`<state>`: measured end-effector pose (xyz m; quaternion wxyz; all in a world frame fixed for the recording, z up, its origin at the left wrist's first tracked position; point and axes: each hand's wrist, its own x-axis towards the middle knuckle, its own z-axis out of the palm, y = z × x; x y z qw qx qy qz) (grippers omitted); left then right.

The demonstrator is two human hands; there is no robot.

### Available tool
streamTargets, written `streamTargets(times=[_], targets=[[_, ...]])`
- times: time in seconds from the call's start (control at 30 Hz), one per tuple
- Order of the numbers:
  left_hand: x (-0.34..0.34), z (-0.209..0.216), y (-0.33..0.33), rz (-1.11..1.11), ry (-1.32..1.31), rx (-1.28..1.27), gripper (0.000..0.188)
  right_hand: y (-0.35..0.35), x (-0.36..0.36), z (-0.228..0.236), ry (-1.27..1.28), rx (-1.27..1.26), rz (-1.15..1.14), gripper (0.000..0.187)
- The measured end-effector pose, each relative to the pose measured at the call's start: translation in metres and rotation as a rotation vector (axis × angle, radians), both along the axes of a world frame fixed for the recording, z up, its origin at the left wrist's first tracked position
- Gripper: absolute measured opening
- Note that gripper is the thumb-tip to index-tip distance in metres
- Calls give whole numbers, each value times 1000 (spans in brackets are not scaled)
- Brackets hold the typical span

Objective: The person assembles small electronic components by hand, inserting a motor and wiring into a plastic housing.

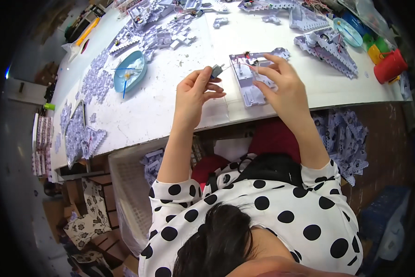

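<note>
Head view: small grey motor [216, 71] is up in the air over the tabletop [147, 106], just left of a pale plastic case [251, 96]. Left hand [196, 94] has it; grip closed, thumb and index finger pinching the body, other fingers loosely curled. Thin wires [241, 64] run from the motor's side toward the right hand [281, 85], which is over the case. Right grip part open, thumb apart from the fingers; can't tell if the fingertips have a wire.

Handling: motor probably light, hard, rigid, maybe a bit slick; best held by the flat sides of the body, clear of the wire end. Wires look soft and likely fragile at the joints, so no tugging. Case looks light and stiff; take it by the outer walls. Blue dish [137, 60] sits left.
</note>
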<state>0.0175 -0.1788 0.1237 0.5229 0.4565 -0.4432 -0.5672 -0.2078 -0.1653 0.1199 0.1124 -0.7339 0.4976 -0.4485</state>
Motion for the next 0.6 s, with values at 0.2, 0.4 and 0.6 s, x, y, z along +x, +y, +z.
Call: streamTargets(times=[0.2,0.4,0.6], targets=[[14,4,14,-17,-9,-111,25,16,8,41,-28,-298,16,14],[22,2,23,-99,-29,-311,44,-13,40,30,-112,-155,404,23],[14,-3,26,-46,246,-226,39,-16,44,23,-50,0,437,37]])
